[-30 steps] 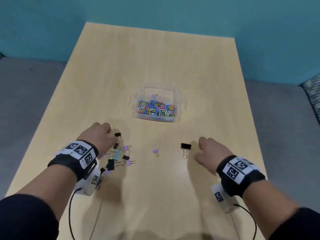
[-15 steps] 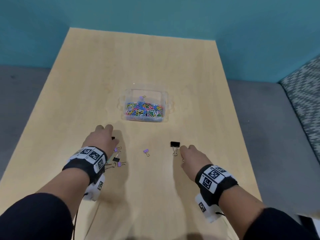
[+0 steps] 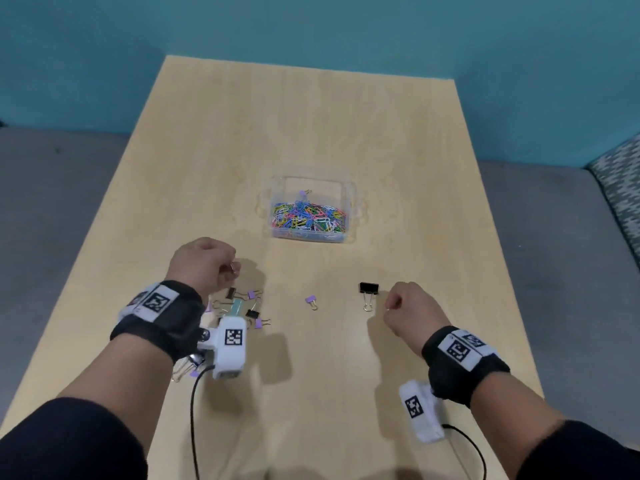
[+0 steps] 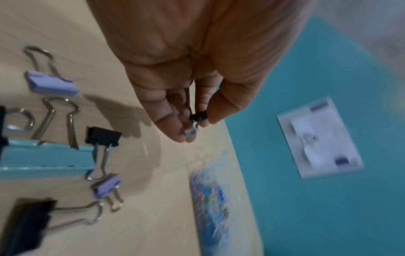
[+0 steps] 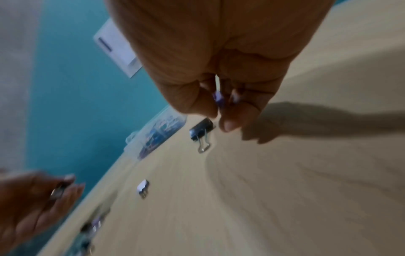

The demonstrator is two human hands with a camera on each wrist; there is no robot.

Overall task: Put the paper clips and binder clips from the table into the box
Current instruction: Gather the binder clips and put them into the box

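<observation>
Table [image 3: 311, 126]: pale yellow wood grain. Wall [image 3: 311, 26] teal; floor [image 3: 52, 188] grey. Clear box [image 3: 351, 202] holds paper clips [image 3: 308, 216] in mixed pink, blue, green, yellow, white. Loose binder clips: one black [image 3: 369, 288], one lilac [image 3: 310, 300], one light blue [image 4: 43, 159], all with silver wire handles. My wristbands [image 3: 464, 362] black with white patches of black square code. Sleeves [image 3: 69, 441] black. Cushion [image 3: 620, 188] at right: grey-and-white zigzag.

Your head view is evenly lit and fairly sharp, with soft shadows falling near and right of each arm on the surface [image 3: 311, 116]. Both wrist views smear with motion blur, the far wall and box [image 4: 210, 204] especially; edges bend.
</observation>
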